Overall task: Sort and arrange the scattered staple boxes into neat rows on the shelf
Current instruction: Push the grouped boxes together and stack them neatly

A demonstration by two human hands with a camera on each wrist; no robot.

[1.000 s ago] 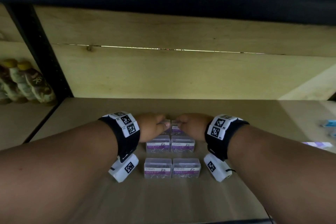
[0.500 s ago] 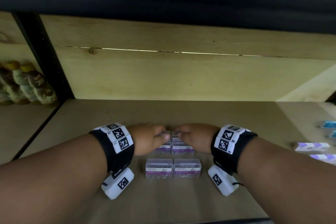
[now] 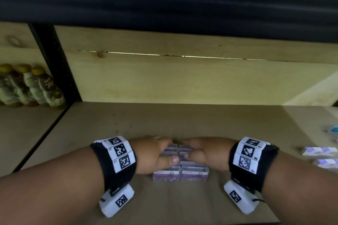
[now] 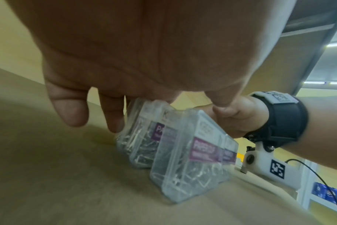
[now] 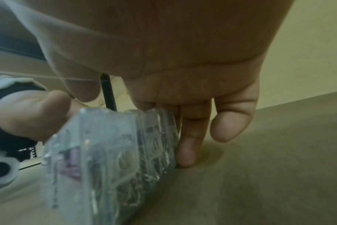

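Observation:
Several clear plastic boxes with purple labels stand in two columns on the wooden shelf. The front pair shows fully. My left hand grips the left column's rear boxes, its fingers hooked behind them and the thumb on top. My right hand holds the right column the same way, with fingers down behind the boxes. The boxes sit tight together. The hands hide most of the rear rows.
Loose purple-and-white boxes and a blue one lie at the shelf's right edge. A black upright post bounds the left side, with bottles beyond it. A dark shelf hangs overhead and a wooden wall closes the back.
Both hands have drawn toward me with the rear boxes. The gaps between the rows have closed, and the rear rows now sit against the front pair.

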